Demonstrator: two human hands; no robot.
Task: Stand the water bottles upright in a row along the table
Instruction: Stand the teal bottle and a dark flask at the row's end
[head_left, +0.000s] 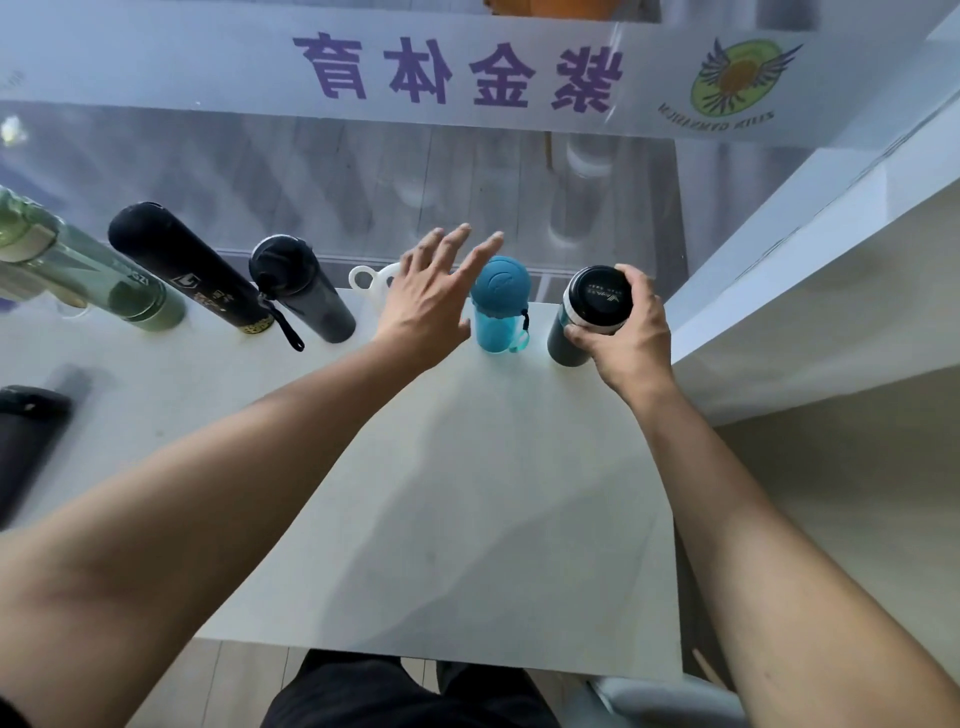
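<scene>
Several bottles stand upright in a row along the far edge of the white table (467, 493): a green clear bottle (98, 275), a tall black flask (187, 270), a dark grey bottle with a strap (301, 291), a white-lidded bottle (371, 280) mostly hidden behind my left hand, a blue bottle (498, 306) and a dark teal bottle with a black lid (576, 322). My left hand (431, 301) hovers open, fingers spread, between the white-lidded and blue bottles. My right hand (623, 332) grips the dark teal bottle near its lid.
A dark bottle (26, 441) lies at the table's left edge, blurred. A glass wall with purple lettering (457, 70) runs right behind the row. A white shelf unit (810, 291) stands close on the right. My legs show below the near table edge.
</scene>
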